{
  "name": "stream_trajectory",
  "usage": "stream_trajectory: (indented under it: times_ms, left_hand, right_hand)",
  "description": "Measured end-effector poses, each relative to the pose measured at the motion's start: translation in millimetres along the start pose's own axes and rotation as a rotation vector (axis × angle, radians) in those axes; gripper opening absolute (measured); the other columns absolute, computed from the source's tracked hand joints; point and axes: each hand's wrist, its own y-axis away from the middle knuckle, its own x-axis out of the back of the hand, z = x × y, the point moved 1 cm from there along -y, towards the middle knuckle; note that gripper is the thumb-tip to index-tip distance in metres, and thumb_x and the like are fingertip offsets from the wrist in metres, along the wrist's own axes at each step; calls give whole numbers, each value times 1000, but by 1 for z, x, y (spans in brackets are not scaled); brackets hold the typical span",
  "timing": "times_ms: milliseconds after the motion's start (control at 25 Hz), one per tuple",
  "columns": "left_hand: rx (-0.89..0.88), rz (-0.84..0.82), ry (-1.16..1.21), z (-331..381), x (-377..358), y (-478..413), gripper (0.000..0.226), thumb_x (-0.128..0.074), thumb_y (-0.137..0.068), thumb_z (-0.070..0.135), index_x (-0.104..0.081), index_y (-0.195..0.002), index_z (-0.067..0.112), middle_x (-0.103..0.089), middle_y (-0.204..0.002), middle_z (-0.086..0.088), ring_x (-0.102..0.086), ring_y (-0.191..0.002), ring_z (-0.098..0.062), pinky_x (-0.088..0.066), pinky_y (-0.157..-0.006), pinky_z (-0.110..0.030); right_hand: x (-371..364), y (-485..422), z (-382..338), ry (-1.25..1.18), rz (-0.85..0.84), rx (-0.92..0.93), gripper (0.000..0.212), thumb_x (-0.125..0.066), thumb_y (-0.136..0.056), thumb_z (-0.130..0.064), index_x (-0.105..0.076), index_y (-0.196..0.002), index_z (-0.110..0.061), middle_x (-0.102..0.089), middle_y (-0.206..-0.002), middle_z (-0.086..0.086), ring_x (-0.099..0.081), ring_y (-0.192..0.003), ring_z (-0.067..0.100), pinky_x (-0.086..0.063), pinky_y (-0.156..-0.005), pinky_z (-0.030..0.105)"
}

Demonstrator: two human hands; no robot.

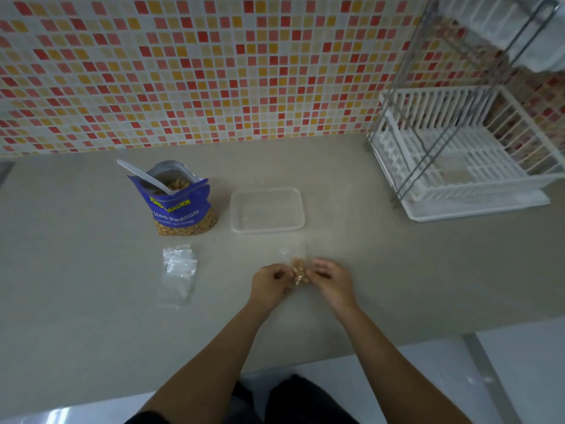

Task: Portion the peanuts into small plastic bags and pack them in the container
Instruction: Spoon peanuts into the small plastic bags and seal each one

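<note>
Pinching a small clear plastic bag point(298, 272) between them, the left hand point(269, 281) and the right hand point(328, 278) sit close together over the beige countertop point(91, 316), fingers curled onto the bag's two sides. The bag's film is nearly invisible; a faint glossy upper part rises toward the far side, and a tight clump of tan peanuts fills the part between the fingertips. The picture is too soft to tell whether its mouth is sealed.

Just beyond the hands lies a transparent rectangular plastic container point(267, 209), lidless. To its left stands a blue foil pouch of salted peanuts point(183, 206), its top open, nuts showing at the mouth and through a clear band at the base. A white plastic spoon point(143, 175) leans inside it, handle pointing up and left. Near the pouch, left of the hands, lies a crumpled heap of empty clear small bags point(180, 266). A white plastic dish rack point(458, 160) stands at the right, against the red-and-orange mosaic tile wall point(183, 71).
</note>
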Motion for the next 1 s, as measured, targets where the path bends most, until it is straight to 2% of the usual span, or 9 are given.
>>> stream_trajectory:
  times_ms: [40,160,320,440,520,600,800,920,1000]
  left_hand:
    - [5,35,-26,2,-5,-2,7,-64,-81,12,-72,-81,12,-72,-76,-13,-61,-66,-14,-43,-67,-26]
    - [25,143,-63,4,-16,-5,20,-67,-79,13,-67,-98,6,-72,-91,-15,-66,-86,-27,-45,-75,-25]
    - [-31,175,-140,5,-23,-6,23,-65,-81,13,-66,-102,4,-72,-95,-18,-66,-91,-29,-46,-79,-28]
    - [-91,164,-219,7,-24,-4,24,-62,-85,20,-66,-99,1,-71,-94,-20,-65,-91,-33,-49,-80,-34]
    - [-131,156,-300,7,-15,-1,29,-57,-88,26,-65,-103,2,-71,-95,-21,-64,-91,-34,-49,-81,-35]
    - [-191,171,-335,6,6,0,31,-55,-90,26,-64,-108,4,-71,-94,-20,-64,-89,-34,-48,-81,-34]
    - [-238,252,-378,-18,91,-5,24,-59,-85,10,-65,-107,3,-69,-102,-19,-65,-87,-33,-48,-81,-32]
    - [-206,294,-409,-49,145,-6,25,-59,-83,5,-65,-107,3,-67,-106,-19,-65,-89,-34,-53,-83,-37]
    - [-194,310,-451,-69,172,-9,26,-62,-79,2,-66,-105,2,-65,-103,-21,-65,-88,-37,-53,-81,-40]
  right_hand:
    - [1,-3,2,30,4,7,28,-68,-78,0,-63,-105,2,-69,-99,19,-59,-73,6,-46,-67,6]
    - [3,-7,8,113,39,24,29,-67,-80,-3,-62,-108,4,-68,-103,20,-60,-82,15,-41,-64,-1]
    - [5,-11,10,144,60,27,29,-65,-82,-2,-61,-109,4,-68,-103,21,-61,-88,18,-40,-64,-2]
    - [5,-6,6,228,119,55,25,-63,-83,-7,-63,-107,0,-70,-100,19,-66,-91,27,-43,-71,9]
    - [4,-1,-1,342,199,146,27,-64,-81,-17,-63,-105,-6,-70,-100,13,-65,-92,25,-46,-81,24]
    - [-5,3,-13,392,230,282,27,-61,-78,-24,-64,-100,-8,-69,-98,10,-64,-90,22,-46,-84,28]
    - [-74,18,-41,443,34,524,19,-57,-77,-16,-69,-90,-10,-69,-87,8,-67,-80,23,-50,-77,28]
    - [-133,27,-50,467,-184,531,22,-59,-78,-13,-68,-97,-5,-68,-91,15,-66,-85,29,-52,-80,33]
    - [-168,29,-53,544,-257,504,30,-63,-80,-17,-63,-106,-2,-65,-101,19,-61,-95,34,-47,-85,36]
